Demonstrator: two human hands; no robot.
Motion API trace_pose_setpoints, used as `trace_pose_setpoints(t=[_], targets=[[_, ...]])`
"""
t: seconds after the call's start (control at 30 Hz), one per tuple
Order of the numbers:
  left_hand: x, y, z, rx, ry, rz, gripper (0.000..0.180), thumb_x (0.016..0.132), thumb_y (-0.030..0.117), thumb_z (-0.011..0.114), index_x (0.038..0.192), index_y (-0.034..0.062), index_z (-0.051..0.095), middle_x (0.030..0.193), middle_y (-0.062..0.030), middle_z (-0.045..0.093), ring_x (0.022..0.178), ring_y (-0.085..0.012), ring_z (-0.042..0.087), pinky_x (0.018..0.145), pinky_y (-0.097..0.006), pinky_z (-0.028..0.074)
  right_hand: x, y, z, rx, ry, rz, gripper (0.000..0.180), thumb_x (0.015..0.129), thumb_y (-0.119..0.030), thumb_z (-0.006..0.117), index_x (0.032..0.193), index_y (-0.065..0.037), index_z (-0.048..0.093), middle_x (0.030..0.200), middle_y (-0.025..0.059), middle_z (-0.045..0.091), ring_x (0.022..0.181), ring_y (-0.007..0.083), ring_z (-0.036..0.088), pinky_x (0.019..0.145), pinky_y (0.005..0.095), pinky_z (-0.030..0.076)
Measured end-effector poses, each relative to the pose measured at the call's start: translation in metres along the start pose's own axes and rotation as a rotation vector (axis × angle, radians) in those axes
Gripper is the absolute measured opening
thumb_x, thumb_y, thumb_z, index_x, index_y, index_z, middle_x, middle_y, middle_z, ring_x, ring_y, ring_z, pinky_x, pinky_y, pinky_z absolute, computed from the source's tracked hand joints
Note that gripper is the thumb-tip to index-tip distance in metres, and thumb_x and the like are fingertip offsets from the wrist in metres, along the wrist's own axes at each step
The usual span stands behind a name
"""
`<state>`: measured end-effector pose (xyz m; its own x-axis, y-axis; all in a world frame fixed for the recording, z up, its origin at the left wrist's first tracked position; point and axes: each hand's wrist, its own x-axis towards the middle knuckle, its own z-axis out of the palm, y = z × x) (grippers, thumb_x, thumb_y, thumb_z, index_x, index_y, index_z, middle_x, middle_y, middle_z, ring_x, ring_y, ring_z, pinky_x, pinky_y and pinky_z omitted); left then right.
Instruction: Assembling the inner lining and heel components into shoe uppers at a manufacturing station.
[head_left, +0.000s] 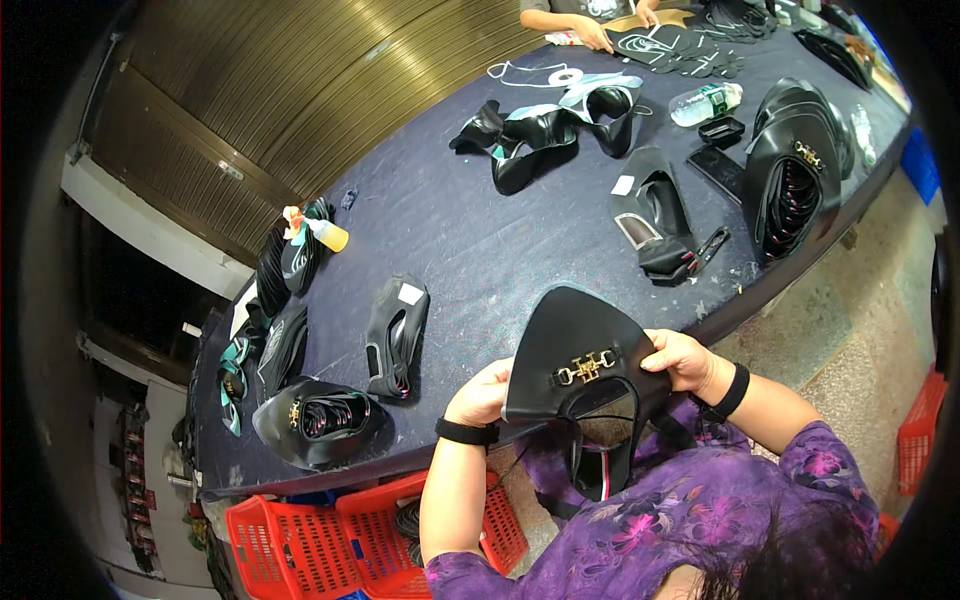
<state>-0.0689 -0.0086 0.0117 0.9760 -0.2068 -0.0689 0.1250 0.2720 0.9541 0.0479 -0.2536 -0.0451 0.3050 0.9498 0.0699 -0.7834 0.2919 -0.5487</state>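
Observation:
Between my two hands is a black shoe upper (565,325) with a gold metal ornament on its front. Its broad toe part points away from me, and its opening and back loop hang toward my lap, with a striped red and white tab inside. My left hand (482,393) grips the left edge, its fingers partly hidden behind the upper. At the right edge my right hand (682,360) pinches it, thumb on top. A nested stack of similar uppers (318,422) lies on the table to the left, and a taller stack (795,170) stands to the right.
Single uppers (397,335) and black pieces (535,140) lie on the dark table (480,240). Also there are a plastic bottle (706,104), a phone (716,172) and a yellow bottle (328,234). Red crates (300,545) stand below the near edge. Another person's hands (592,33) work at the far side.

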Motion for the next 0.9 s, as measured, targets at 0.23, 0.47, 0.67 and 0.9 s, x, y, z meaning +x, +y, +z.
trace_pose_setpoints(t=[0.23,0.47,0.67,0.9], targets=[[0.004,0.013,-0.002,0.2,-0.215,-0.067,0.034,0.072,0.009,0.063,0.102,-0.0019,0.054,0.097,-0.0025,0.058,0.087,-0.0099,0.05,0.079,-0.025,0.041,-0.005,0.001,-0.002,-0.063,0.019,0.049,0.043,0.072,-0.001,0.056,0.113,0.005,0.045,0.106,0.012,0.055,0.095,0.0188,0.054,0.086,0.03,0.041],[0.008,0.014,0.007,0.184,-0.115,-0.118,0.028,0.075,0.009,0.06,0.1,-0.0021,0.056,0.095,-0.0037,0.059,0.087,-0.0092,0.051,0.08,-0.025,0.041,-0.011,-0.006,0.003,-0.11,0.042,0.048,0.042,0.073,-0.003,0.057,0.113,0.004,0.045,0.106,0.0107,0.055,0.094,0.018,0.055,0.086,0.0293,0.041],[0.005,0.011,0.006,0.203,-0.069,-0.114,0.018,0.077,0.007,0.055,0.091,-0.0018,0.061,0.085,-0.0023,0.061,0.077,-0.0088,0.053,0.073,-0.024,0.043,-0.012,-0.012,0.009,-0.154,0.06,0.049,0.043,0.074,-0.004,0.057,0.114,0.004,0.044,0.107,0.0101,0.055,0.095,0.017,0.054,0.086,0.029,0.041],[0.002,0.02,0.005,0.116,-0.013,-0.143,0.018,0.077,0.01,0.056,0.089,-0.002,0.061,0.082,-0.0012,0.06,0.073,-0.0064,0.052,0.069,-0.022,0.043,-0.01,-0.007,0.01,-0.157,0.067,0.035,0.044,0.074,-0.005,0.057,0.115,0.003,0.044,0.109,0.0091,0.054,0.097,0.0161,0.053,0.087,0.0291,0.04]])
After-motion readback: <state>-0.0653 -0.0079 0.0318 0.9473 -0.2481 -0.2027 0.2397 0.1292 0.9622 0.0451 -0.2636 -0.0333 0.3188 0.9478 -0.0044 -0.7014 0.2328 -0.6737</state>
